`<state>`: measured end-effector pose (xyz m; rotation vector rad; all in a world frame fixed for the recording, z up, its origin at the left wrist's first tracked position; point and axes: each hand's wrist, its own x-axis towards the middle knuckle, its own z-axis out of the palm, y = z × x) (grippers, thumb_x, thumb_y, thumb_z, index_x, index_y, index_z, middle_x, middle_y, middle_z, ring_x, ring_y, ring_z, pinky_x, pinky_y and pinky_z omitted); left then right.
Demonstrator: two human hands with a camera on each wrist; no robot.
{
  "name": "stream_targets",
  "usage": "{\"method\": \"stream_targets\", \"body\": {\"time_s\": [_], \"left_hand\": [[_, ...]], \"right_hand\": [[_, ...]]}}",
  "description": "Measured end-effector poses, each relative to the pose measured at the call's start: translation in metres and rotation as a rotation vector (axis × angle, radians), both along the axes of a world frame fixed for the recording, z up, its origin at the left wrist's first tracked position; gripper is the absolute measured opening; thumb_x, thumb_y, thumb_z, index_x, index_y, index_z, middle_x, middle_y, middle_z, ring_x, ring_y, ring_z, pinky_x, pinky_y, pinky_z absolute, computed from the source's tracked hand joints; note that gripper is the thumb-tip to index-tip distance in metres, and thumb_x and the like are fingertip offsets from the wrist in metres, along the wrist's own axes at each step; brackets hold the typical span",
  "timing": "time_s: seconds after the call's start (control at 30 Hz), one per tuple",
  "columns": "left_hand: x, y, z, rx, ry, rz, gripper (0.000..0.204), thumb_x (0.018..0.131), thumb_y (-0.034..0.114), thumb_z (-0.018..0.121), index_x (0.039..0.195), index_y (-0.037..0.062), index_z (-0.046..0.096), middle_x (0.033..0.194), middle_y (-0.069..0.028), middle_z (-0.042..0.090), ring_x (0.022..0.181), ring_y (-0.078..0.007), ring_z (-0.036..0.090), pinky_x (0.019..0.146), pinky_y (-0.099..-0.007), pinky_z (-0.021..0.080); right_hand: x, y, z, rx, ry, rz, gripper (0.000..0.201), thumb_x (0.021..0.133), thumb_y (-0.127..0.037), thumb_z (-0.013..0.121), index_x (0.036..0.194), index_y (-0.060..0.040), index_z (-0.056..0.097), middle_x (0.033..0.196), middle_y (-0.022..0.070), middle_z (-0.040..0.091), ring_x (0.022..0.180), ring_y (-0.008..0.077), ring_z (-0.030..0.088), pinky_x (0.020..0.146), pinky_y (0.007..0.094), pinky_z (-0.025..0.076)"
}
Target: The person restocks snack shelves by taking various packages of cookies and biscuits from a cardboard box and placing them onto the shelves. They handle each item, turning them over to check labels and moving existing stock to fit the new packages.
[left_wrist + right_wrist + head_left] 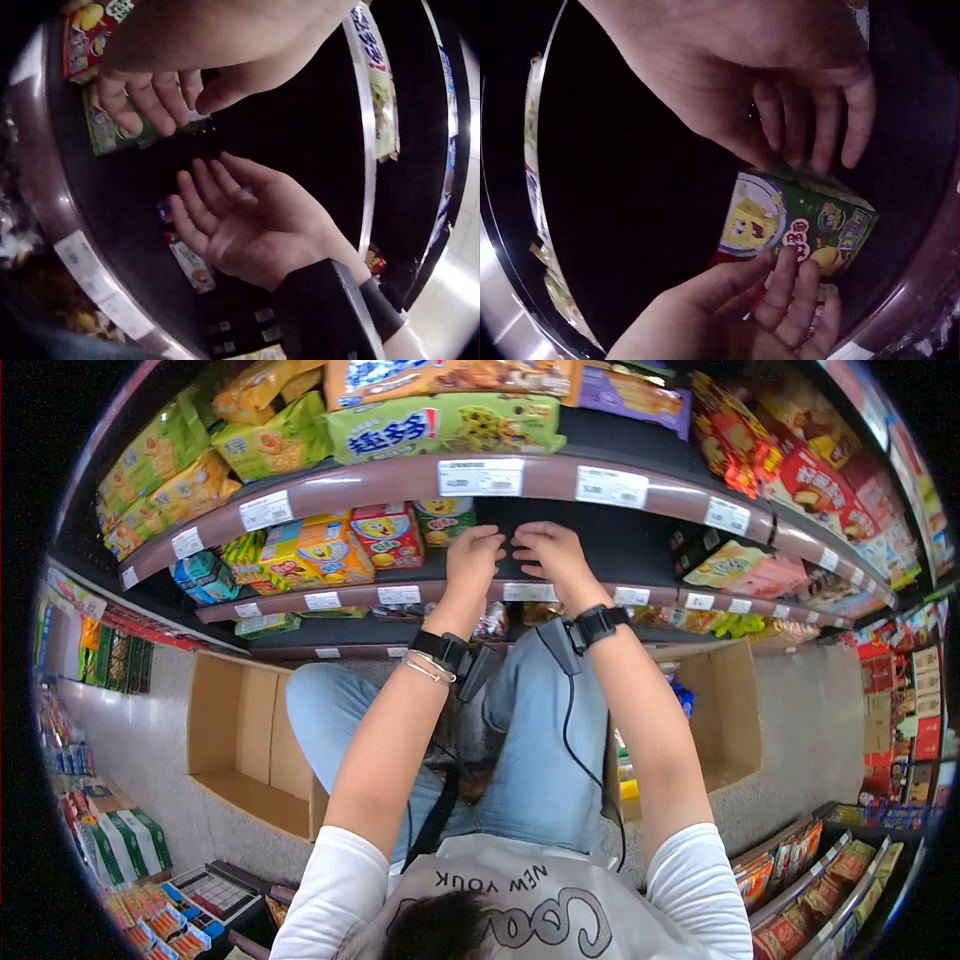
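Both hands reach into the middle shelf, side by side with a small gap between them. The left hand (472, 565) has loosely bent fingers with nothing in them, right beside a green box (445, 525) with a yellow cartoon face. In the right wrist view its fingertips overlap the front of that green box (802, 225). To its right, the right hand (552, 555) is held with relaxed, slightly curved fingers, palm showing in the left wrist view, and grips nothing. A red box (387, 535) stands left of the green one.
Yellow boxes (315, 550) and a blue pack (205, 577) stand farther left on this shelf. Its front rail (525, 591) bears price tags. Biscuit packs (445, 428) lie on the shelf above. Cardboard boxes stand on the floor at the left (250, 735) and right (735, 710).
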<state>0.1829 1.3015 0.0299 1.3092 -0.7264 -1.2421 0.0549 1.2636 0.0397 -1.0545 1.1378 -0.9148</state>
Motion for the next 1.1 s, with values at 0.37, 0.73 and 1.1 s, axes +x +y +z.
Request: {"method": "stream_targets", "body": {"time_s": [0.37, 0.73, 1.1], "left_hand": [[-0.220, 0.035, -0.007, 0.075, 0.111, -0.516, 0.017, 0.088, 0.017, 0.053, 0.102, 0.0092, 0.059, 0.091, -0.0008, 0.062, 0.081, -0.0104, 0.057, 0.068, -0.0265, 0.045], [-0.312, 0.058, -0.131, 0.606, -0.065, -0.729, 0.025, 0.083, 0.017, 0.053, 0.106, 0.0110, 0.058, 0.101, -0.0020, 0.058, 0.091, -0.0176, 0.054, 0.077, -0.0396, 0.041], [-0.320, 0.055, -0.222, 0.571, -0.248, -0.633, 0.023, 0.076, 0.018, 0.053, 0.062, -0.0007, 0.058, 0.055, -0.0105, 0.056, 0.053, -0.0214, 0.057, 0.052, -0.0392, 0.041]], "right_hand": [[-0.226, 0.091, -0.007, 0.055, -0.122, -0.430, 0.019, 0.086, -0.017, 0.056, 0.102, -0.0068, 0.059, 0.095, 0.0052, 0.065, 0.083, 0.0128, 0.061, 0.065, 0.0255, 0.047], [-0.339, 0.125, -0.205, 0.683, -0.244, -0.702, 0.021, 0.089, -0.024, 0.046, 0.103, -0.0122, 0.056, 0.088, 0.0032, 0.059, 0.067, 0.0156, 0.055, 0.063, 0.0331, 0.047], [-0.308, 0.169, -0.423, 0.868, 0.240, 0.059, 0.040, 0.081, -0.031, 0.061, 0.114, -0.0089, 0.055, 0.111, 0.0085, 0.058, 0.096, 0.0228, 0.052, 0.072, 0.0421, 0.045]]}}
